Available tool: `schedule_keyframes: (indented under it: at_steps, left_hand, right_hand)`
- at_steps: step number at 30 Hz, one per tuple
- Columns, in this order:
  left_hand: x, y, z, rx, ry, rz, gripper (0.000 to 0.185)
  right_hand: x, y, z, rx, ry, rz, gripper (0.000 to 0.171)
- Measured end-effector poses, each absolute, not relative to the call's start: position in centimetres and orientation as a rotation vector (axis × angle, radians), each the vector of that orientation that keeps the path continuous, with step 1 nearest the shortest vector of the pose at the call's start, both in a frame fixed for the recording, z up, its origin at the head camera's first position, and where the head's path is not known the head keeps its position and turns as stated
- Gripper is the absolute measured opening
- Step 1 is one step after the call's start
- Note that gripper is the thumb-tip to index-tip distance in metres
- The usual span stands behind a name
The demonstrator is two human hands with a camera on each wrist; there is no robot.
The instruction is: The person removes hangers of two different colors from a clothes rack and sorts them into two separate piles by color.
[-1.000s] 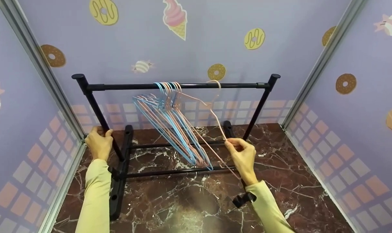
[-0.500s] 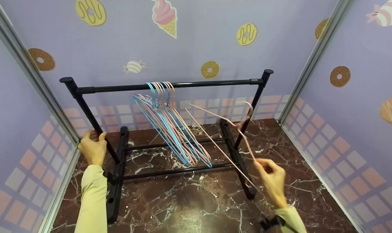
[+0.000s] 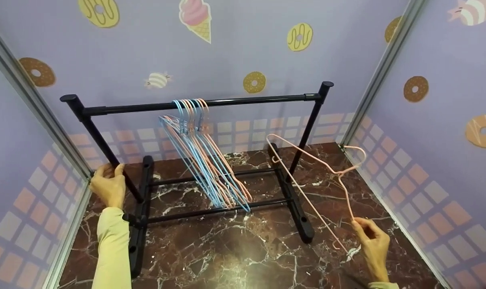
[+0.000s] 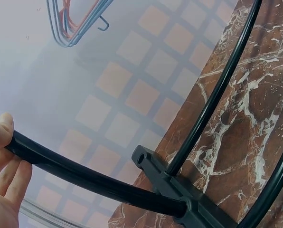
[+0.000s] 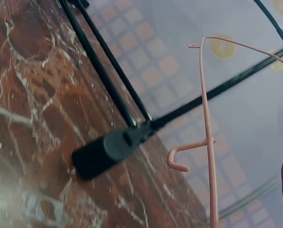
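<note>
- The right hand [image 3: 372, 241] pinches a pink hanger [image 3: 311, 176] by its shoulder wire and holds it clear of the black rack [image 3: 195, 105], low over the marble tabletop [image 3: 243, 249].
- The left hand [image 3: 108, 185] grips the rack's left post.
- The step looks like taking hangers off the rail; laying this one down seems to call for a gentle lowering.
- Blue and pink hangers [image 3: 203, 160] hang bunched on the rail.

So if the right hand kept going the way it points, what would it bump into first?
Probably the side wall. The right hand, pinching the pink hanger, points up and away toward it; nothing else shows between them, though depth is hard to judge.
</note>
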State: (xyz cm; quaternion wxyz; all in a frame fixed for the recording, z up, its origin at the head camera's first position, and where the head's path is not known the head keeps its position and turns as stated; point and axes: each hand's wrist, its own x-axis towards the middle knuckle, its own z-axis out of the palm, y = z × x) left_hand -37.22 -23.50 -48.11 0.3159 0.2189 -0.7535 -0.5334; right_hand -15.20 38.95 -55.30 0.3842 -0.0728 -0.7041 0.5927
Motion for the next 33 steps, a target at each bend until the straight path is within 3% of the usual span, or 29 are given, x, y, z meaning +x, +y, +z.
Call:
schedule_keyframes:
  at_steps: [10, 13, 18, 24, 33]
  left_hand:
    - [-37.0, -24.0, -48.1, 0.584, -2.018, -1.377, 0.034]
    - [-37.1, -23.9, -48.1, 0.586, -2.026, -1.362, 0.033]
    - [-37.0, -23.9, -48.0, 0.597, -2.040, -1.332, 0.032]
    - [-36.9, -24.2, -48.0, 0.612, -2.044, -1.326, 0.031]
    - [-36.8, -24.0, -48.0, 0.583, -2.044, -1.321, 0.030]
  right_hand:
    - [-15.7, 39.7, -58.2, -0.332, -1.573, 1.720, 0.011]
    - [-16.3, 39.3, -58.9, -0.323, -1.363, 1.901, 0.007]
    - [-17.4, 38.6, -60.0, -0.262, -1.082, 2.082, 0.016]
    - [-18.5, 38.1, -61.1, -0.221, -0.827, 2.218, 0.015]
    - [-19.6, 38.8, -61.1, -0.502, -0.655, 2.389, 0.013]
